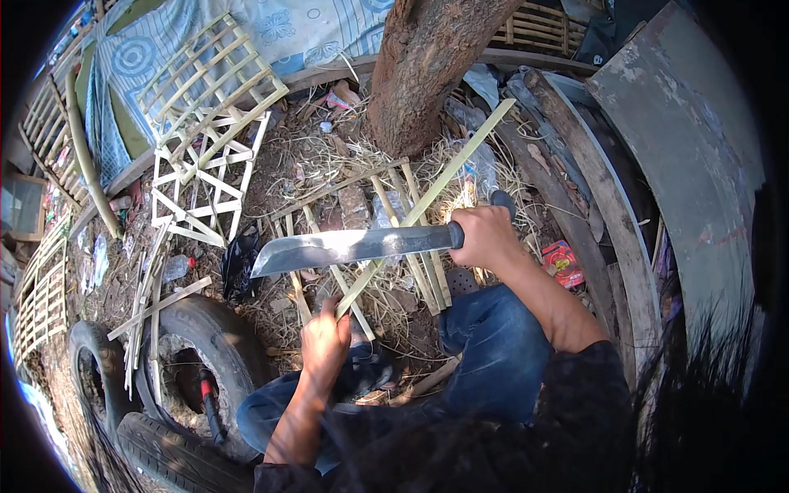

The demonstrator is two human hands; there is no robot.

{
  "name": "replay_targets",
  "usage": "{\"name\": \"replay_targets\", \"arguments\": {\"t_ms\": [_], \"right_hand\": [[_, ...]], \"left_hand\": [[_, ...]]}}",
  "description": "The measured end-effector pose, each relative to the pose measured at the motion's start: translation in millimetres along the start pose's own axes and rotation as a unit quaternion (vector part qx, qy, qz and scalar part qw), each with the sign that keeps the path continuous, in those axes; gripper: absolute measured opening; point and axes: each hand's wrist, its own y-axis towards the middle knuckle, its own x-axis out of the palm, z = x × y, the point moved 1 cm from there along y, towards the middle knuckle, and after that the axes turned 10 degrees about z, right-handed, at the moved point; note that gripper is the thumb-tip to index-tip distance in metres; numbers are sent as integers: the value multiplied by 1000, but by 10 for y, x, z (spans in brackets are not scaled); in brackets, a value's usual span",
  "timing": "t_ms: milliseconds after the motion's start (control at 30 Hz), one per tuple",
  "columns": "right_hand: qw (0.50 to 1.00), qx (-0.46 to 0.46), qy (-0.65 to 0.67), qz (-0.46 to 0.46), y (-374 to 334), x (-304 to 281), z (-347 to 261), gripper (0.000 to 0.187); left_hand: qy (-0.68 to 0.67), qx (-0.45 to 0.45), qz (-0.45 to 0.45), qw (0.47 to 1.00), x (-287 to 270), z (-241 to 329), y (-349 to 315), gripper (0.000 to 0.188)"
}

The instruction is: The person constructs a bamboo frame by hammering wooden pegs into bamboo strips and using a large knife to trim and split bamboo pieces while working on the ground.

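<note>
Tree trunk (419, 74): rough brown bark. Tyre (222, 333): worn black rubber. Dry, curly shavings (353, 152) on dirt. R hand (485, 238) closed round the dark handle of the knife (353, 249); L hand (323, 341) grips the low end of a bamboo strip (477, 146). Knife: wide grey steel, shiny mid-blade, tip pointing L. Strip: long, thin, pale green, slants up R, passing under blade & over slat frame (339, 188); can't tell if blade touches. Boards (604, 189) edge R side, tyre lower L; both arms fit btwn.
</note>
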Motion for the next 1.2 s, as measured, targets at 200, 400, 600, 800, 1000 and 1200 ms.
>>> {"name": "replay_targets", "arguments": {"t_ms": [200,400,600,800,1000,1200], "right_hand": [[997,34,-66,-3,-6,-45,149,26],[994,28,-96,53,-18,-180,296,24],[913,343,-150,164,-56,-403,815,25],[904,344,-66,245,-484,-450,1339,21],[984,143,-10,102,-94,-216,509,20],[999,-4,33,-3,-106,24,122,21]], "left_hand": [[26,22,17,999,3,8,16,14],[50,3,18,999,1,-67,76,9],[71,-53,99,991,-239,-701,-29,9],[125,-8,125,984,-130,-773,142,9],[108,58,72,990,112,-268,196,22],[91,44,52,994,202,-52,165,27]]}}
